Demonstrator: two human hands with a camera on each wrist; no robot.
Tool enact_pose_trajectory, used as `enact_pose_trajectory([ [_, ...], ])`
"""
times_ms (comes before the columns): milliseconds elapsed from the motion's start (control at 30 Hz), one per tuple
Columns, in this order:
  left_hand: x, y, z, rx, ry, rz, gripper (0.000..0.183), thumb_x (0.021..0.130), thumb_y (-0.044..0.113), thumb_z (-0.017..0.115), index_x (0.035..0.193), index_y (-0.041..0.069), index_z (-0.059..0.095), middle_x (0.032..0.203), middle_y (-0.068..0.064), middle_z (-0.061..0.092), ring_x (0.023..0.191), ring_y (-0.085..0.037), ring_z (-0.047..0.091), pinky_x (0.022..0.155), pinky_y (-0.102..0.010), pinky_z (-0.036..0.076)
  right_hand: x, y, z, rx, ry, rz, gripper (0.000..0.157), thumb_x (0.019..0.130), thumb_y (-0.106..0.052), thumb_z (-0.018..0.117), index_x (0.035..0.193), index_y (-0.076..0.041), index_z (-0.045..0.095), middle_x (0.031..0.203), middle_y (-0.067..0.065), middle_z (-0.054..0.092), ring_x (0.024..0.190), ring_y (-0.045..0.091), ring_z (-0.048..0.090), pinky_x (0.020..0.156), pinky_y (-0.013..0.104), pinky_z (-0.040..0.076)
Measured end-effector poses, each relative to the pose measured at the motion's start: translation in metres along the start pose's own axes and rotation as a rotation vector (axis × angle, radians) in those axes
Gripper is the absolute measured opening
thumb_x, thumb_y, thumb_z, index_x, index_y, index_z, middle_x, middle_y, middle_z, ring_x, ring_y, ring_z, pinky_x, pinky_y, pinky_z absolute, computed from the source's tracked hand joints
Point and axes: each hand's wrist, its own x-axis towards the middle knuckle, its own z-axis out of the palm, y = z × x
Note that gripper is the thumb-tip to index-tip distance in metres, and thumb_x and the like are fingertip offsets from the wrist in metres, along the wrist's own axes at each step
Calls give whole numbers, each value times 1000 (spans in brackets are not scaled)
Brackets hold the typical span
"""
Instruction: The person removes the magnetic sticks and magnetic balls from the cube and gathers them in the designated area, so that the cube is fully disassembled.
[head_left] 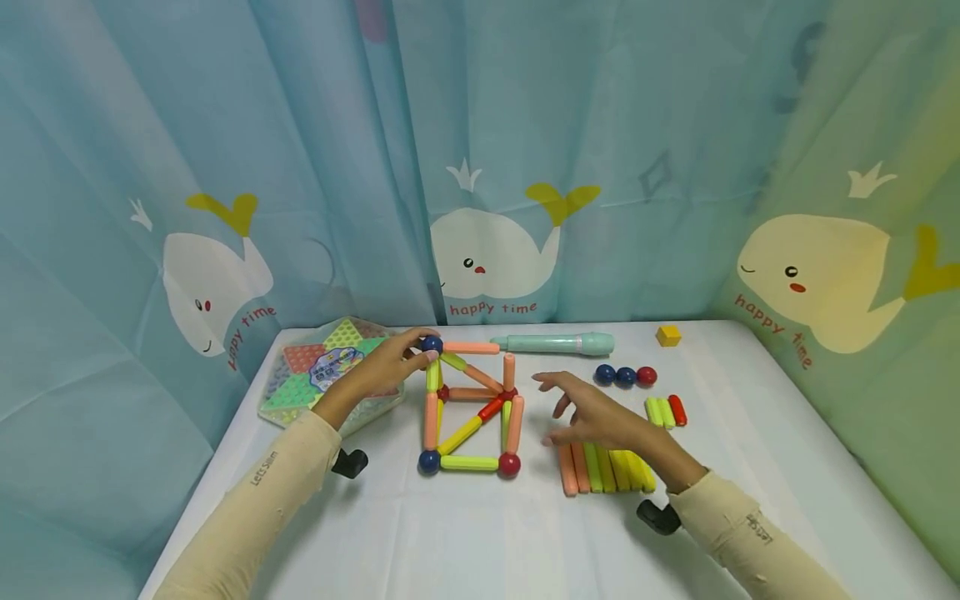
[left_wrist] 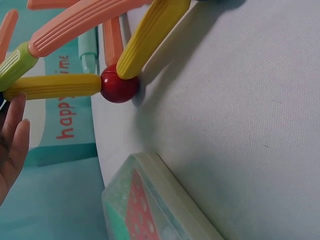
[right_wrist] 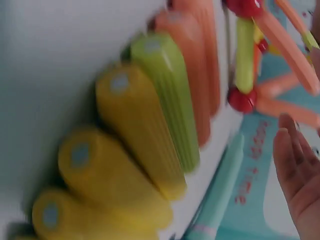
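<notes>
A frame of magnetic rods and balls (head_left: 468, 463) stands on the table, built of salmon, green, yellow and red rods. My left hand (head_left: 390, 362) pinches the dark blue ball (head_left: 432, 343) at its upper left corner, thumb in front. A salmon rod (head_left: 471, 347) reaches right from that ball, its far end free. In the left wrist view, the fingertips lie against a yellow rod (left_wrist: 60, 86) that runs to a red ball (left_wrist: 119, 85). My right hand (head_left: 592, 410) hovers with fingers spread and holds nothing, above a row of loose rods (head_left: 596, 468) in salmon, green and yellow.
A clear box (head_left: 272, 400) with a coloured lid sits behind the left forearm. Along the back lie a teal pen-like stick (head_left: 551, 343) and a small yellow cube (head_left: 668, 336). Three loose balls (head_left: 626, 377) and three short rods (head_left: 666, 412) lie at right.
</notes>
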Motion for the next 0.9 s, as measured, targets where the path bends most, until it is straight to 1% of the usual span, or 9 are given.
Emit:
enact_pose_trajectory([
  [133,0,-1,0,-5,-8,-5,44,105,38,52,145,21,48,122,-7,66,106,-28,65,88,-41,53,11,-6,16,26,-61,-1,94,80,-29,87,155,-16,32,152,10,40,109,29,61,80,33,56],
  [233,1,-2,1,-9,-11,-7,44,105,37,53,145,20,48,122,-7,66,108,-33,65,87,-41,53,18,-9,23,27,-101,-13,91,81,-27,86,154,-13,35,150,10,45,107,27,62,78,30,55],
  [300,1,-2,1,-6,-10,-3,44,105,38,53,145,20,48,121,-7,67,109,-34,65,87,-41,53,22,-10,25,24,-102,-30,83,82,-24,86,150,-10,40,144,10,51,103,25,63,77,28,56],
  [400,3,-3,2,-4,-8,11,45,105,37,53,145,19,48,121,-7,67,108,-34,64,86,-40,53,27,-9,25,28,-89,-48,59,83,-21,84,131,-8,53,120,6,65,95,21,63,76,26,55],
  [500,3,-3,2,1,-6,20,45,104,37,54,145,19,49,122,-7,66,104,-30,64,86,-39,54,31,-7,24,30,-102,-74,35,84,-22,84,107,-12,60,91,-3,65,83,15,60,72,23,51],
  [567,3,-3,2,2,-5,22,44,104,38,54,144,19,49,123,-7,66,102,-26,64,86,-39,54,33,-6,24,28,-132,-89,26,83,-23,84,96,-16,63,81,-8,62,76,12,56,68,22,48],
  [700,3,-3,2,5,-6,17,45,104,39,54,145,21,49,125,-7,65,101,-23,64,86,-38,54,37,-7,22,-12,-207,-135,11,85,-16,82,89,-20,73,79,-12,68,72,7,54,67,22,48],
  [800,3,-3,1,-2,-11,15,45,104,39,54,145,21,48,127,-8,63,104,-30,64,87,-40,54,38,-12,19,-101,-249,-107,9,84,-16,83,88,-22,78,80,-14,69,75,7,54,70,23,50],
  [900,3,-4,2,-4,-14,10,45,104,40,53,145,22,48,127,-8,63,106,-32,63,87,-40,53,38,-17,20,-188,-277,-59,10,83,-20,84,90,-23,77,81,-15,67,77,7,54,71,23,49],
])
